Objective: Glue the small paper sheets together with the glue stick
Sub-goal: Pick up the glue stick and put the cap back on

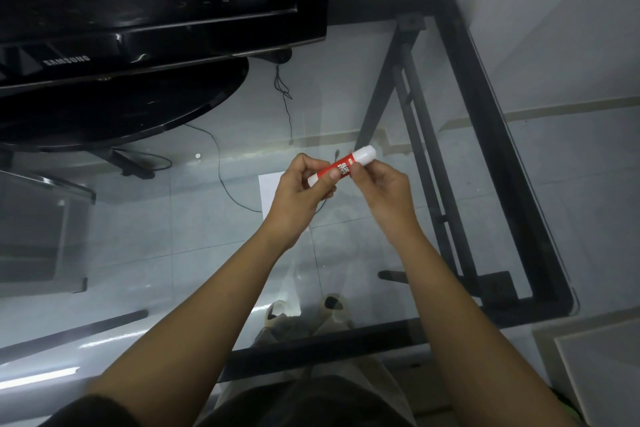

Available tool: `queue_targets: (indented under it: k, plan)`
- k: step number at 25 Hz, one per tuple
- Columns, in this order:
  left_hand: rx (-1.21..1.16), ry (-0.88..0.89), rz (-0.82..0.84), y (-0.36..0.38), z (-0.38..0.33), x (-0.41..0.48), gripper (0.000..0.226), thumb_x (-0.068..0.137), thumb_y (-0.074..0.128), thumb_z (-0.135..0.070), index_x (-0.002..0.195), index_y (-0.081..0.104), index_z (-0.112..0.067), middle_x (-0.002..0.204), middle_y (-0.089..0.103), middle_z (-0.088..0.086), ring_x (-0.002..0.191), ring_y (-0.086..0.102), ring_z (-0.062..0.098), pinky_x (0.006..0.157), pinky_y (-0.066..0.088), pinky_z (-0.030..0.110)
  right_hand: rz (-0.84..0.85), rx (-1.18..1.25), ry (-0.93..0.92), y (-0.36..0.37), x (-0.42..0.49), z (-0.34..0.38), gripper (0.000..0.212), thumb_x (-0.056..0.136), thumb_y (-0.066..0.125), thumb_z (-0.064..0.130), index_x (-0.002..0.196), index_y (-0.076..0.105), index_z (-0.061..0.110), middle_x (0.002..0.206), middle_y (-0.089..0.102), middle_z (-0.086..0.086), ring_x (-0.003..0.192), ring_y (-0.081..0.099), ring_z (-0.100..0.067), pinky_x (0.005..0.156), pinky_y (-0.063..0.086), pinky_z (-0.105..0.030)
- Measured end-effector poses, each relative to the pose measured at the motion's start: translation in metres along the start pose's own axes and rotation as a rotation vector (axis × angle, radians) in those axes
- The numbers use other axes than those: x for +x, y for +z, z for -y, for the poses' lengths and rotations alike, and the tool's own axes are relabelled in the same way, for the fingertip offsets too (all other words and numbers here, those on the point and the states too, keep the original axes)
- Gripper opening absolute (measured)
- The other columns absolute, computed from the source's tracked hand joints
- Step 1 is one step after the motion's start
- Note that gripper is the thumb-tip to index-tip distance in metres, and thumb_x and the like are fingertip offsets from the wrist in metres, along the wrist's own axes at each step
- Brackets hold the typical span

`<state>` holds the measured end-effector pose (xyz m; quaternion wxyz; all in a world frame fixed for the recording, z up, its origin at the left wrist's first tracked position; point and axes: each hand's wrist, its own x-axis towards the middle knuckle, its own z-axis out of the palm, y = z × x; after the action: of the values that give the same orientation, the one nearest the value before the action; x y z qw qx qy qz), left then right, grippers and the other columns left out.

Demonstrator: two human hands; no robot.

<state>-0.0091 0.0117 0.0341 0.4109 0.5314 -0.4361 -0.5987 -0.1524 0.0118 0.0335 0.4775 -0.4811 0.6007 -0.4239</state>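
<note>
Both hands' grip (341,180) on glue stick (343,166)

Both hands up over glass table (194,236): left hand (298,198) grips glue stick (341,166) body, right hand (384,191) pinches near white cap. 1 paper sheet (268,191) flat below.

Glue stick (342,166): red label with white lettering, white cap and white base.
Paper sheet (269,191): plain white.
Bench (491,135): clear glass, black frame.
Monitor (162,7): glossy black, grey lettering.
Floor (571,163): pale grey tiles.
</note>
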Motion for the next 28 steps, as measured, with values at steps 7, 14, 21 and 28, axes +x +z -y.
queue_targets:
  k: [7,14,21,28]
  plan:
    - [-0.131,-0.232,0.041,-0.002,0.001,-0.001,0.033,0.094,0.039,-0.044,0.106,0.051,-0.016,0.091,0.062,0.007,0.069,0.066,0.011,0.070,0.053,0.021,-0.053,0.107,0.059,-0.003,0.001,0.001,0.006,0.077,0.063,0.050,0.076,0.068,0.047,0.079,0.071,0.007,0.086,0.063,-0.014,0.065,0.048,-0.008]
    - [0.121,0.016,0.027,-0.007,0.002,-0.011,0.012,0.084,0.065,-0.021,0.092,0.055,-0.018,0.104,0.061,0.007,0.094,0.062,0.019,0.080,0.052,0.027,-0.128,0.048,0.086,-0.005,-0.001,0.002,0.018,0.070,0.059,0.062,0.065,0.067,0.046,0.081,0.061,-0.012,0.080,0.059,-0.014,0.056,0.041,0.002]
    - [0.761,0.638,-0.208,-0.002,0.001,-0.018,0.017,0.076,0.068,-0.010,0.086,0.058,0.000,0.086,0.062,0.020,0.080,0.057,0.024,0.068,0.040,0.015,-0.094,0.045,0.070,0.000,0.000,0.012,0.012,0.076,0.060,0.054,0.065,0.065,0.054,0.065,0.066,0.026,0.075,0.062,0.008,0.058,0.036,0.004]
    - [-0.052,-0.006,0.048,-0.016,-0.004,-0.014,0.016,0.089,0.056,-0.025,0.102,0.047,-0.025,0.089,0.064,0.007,0.078,0.066,0.017,0.077,0.054,0.028,-0.045,0.103,0.046,-0.004,-0.001,0.015,0.011,0.074,0.060,0.055,0.071,0.068,0.049,0.069,0.068,0.024,0.078,0.063,0.005,0.060,0.039,0.002]
